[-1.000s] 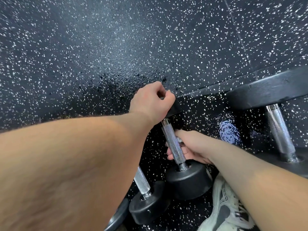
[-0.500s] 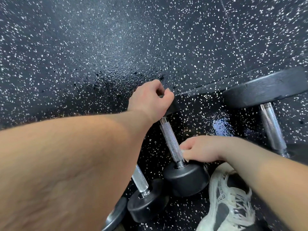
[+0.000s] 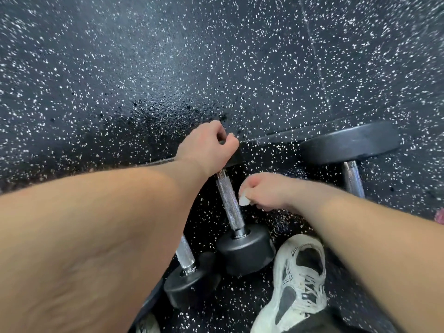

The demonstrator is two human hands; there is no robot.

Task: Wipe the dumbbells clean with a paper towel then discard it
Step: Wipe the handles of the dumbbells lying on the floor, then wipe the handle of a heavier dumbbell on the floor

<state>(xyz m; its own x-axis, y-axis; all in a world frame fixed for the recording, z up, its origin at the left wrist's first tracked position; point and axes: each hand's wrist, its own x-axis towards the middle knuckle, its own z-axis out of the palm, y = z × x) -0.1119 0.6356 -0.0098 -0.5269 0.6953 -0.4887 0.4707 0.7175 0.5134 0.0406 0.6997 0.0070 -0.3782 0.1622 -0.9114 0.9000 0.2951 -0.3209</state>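
Observation:
A black dumbbell (image 3: 245, 248) with a knurled steel handle stands on end in the middle of the speckled floor. My left hand (image 3: 206, 146) grips its upper head and steadies it. My right hand (image 3: 264, 192) pinches a small wad of white paper towel (image 3: 243, 200) against the right side of the handle, about halfway up. Only a corner of the towel shows past my fingers.
A second dumbbell (image 3: 189, 282) stands at the lower left, partly behind my left forearm. A bigger dumbbell (image 3: 348, 145) stands at the right. My white shoe (image 3: 298, 280) sits close to the middle dumbbell's lower head. Black speckled rubber floor (image 3: 144, 68) stretches ahead.
My right hand slid from the lower end of the handle up to its middle, with the towel now showing at my fingertips. The left hand kept its grip on the upper head.

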